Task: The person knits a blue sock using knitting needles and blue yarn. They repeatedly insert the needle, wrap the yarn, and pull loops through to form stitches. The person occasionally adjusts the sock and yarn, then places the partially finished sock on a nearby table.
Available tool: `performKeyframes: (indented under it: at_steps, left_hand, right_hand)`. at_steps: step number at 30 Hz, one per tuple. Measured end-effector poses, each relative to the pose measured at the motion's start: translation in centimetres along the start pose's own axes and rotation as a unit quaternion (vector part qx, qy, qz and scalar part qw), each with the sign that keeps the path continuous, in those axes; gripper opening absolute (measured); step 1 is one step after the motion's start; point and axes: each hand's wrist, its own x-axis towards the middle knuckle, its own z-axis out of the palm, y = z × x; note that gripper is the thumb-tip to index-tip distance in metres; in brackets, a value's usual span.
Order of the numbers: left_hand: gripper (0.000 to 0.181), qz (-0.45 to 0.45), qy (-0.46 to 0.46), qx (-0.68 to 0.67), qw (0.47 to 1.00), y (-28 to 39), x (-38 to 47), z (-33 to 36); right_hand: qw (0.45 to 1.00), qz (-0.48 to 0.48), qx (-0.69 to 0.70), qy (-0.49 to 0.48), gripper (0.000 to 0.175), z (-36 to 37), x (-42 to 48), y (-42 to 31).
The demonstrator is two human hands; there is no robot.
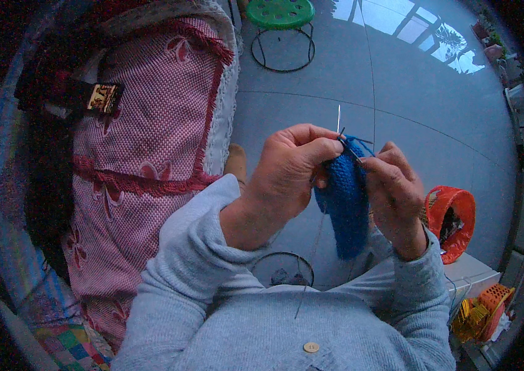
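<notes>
A blue knitted piece point(351, 204) hangs down from thin knitting needles, narrow and tube-like in shape. My left hand point(292, 162) pinches its upper left edge and the needles between thumb and forefinger. One shiny needle point(339, 118) points up past those fingertips. On the other side, my right hand point(394, 178) grips a needle point(352, 152) whose far end meets the top stitches. Blue yarn runs from the stitches to the right fingers. Another thin needle point(321, 236) slants down below the left hand toward my sweater. Some fingers are hidden behind the knitting.
Left of me stretches a sofa with a pink woven, fringed cover point(150, 139). Ahead on the tiled floor stands a green-topped stool point(280, 14). At right, a red-rimmed bin point(464, 227) sits near a white surface point(473, 273) and an orange basket point(496, 297).
</notes>
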Motion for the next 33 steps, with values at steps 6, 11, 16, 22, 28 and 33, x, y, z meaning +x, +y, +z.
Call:
performKeyframes:
  at_steps: [6,11,16,22,28,33]
  left_hand:
    - [0.016,0.021,0.017,0.001,1.000,-0.3,-0.3,0.4]
    - [0.017,0.034,0.031,-0.004,0.999,-0.3,-0.8,0.6]
    - [0.018,0.013,0.002,-0.037,0.999,0.2,-0.5,-0.1]
    - [0.014,0.003,-0.031,-0.036,0.999,0.1,-0.3,-0.5]
    - [0.016,0.009,-0.030,-0.035,0.999,-0.1,-0.2,-0.4]
    - [0.015,0.028,-0.026,-0.029,0.999,-0.2,-0.3,-0.2]
  right_hand:
    - [0.988,-0.132,-0.078,0.016,0.038,1.9,-0.5,0.6]
    - [0.989,-0.115,-0.081,0.039,0.037,2.7,-0.7,0.4]
    - [0.994,0.055,0.094,0.003,0.021,1.8,-0.4,-0.3]
    - [0.952,0.207,0.226,-0.021,0.015,0.0,0.0,-0.6]
    - [0.965,0.143,0.218,-0.036,0.015,-0.5,0.1,0.1]
    - [0.984,0.086,0.152,-0.035,0.017,0.1,0.2,0.2]
